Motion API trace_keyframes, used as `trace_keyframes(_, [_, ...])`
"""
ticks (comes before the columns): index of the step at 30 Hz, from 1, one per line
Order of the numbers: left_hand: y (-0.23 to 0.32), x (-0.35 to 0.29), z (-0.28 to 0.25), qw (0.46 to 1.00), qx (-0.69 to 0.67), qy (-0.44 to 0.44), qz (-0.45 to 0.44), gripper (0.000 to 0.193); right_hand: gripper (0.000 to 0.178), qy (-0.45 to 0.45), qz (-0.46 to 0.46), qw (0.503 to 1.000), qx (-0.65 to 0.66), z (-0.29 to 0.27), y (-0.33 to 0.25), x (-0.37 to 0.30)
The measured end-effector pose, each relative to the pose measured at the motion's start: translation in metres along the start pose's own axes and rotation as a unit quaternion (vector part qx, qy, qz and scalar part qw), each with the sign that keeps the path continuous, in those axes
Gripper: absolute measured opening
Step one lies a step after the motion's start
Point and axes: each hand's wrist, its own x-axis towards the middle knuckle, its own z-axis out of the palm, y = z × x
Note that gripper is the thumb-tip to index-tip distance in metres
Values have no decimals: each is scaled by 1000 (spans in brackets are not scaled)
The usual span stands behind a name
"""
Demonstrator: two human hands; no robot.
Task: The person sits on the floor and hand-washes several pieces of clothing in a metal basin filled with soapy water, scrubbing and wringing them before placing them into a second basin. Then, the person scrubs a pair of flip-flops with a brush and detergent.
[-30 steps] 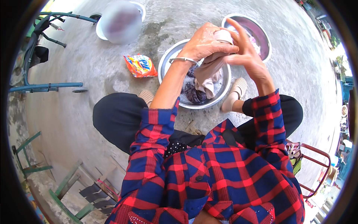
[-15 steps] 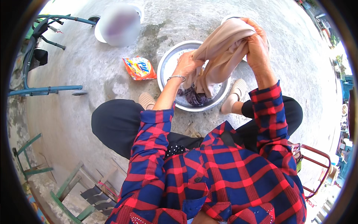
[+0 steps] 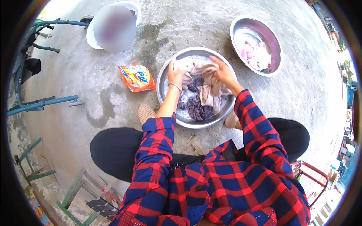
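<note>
At the far left, a blue tubular metal frame stands on rough, stained concrete. Next, a crinkled, glossy orange-and-white plastic packet lies just beside a round, smooth silver metal basin. Your left hand is at the soft beige cloth inside that basin, one finger raised apart; you cannot tell whether the others pinch. The cloth drapes in loose folds between your hands, near a crumpled dark purplish cloth in white suds. Your right hand touches its other side, one finger stretched out, the remaining grip partly hidden. Your right wrist crosses the rim; beyond, concrete separates a second silver metal basin.
</note>
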Motion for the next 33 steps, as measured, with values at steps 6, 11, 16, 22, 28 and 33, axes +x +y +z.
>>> trace_keyframes(6, [-39,-7,-4,810,566,-139,60,81,57,-159,104,933,-307,42,7,14])
trace_keyframes(11, [-44,8,2,739,655,-128,95,36,40,-194,111,885,-408,63,15,26])
trace_keyframes(16, [-11,29,2,970,153,-168,-85,27,17,-106,108,987,-60,38,46,31])
trace_keyframes(22, [14,-22,17,860,-426,-167,-227,32,10,-9,73,965,253,28,-83,-39])
trace_keyframes(28, [26,-50,23,841,-405,-231,-276,37,24,27,-94,994,-45,60,-155,-108])
trace_keyframes(33, [-6,-57,21,839,-444,-208,-237,25,31,141,-62,965,-211,65,-151,-95])
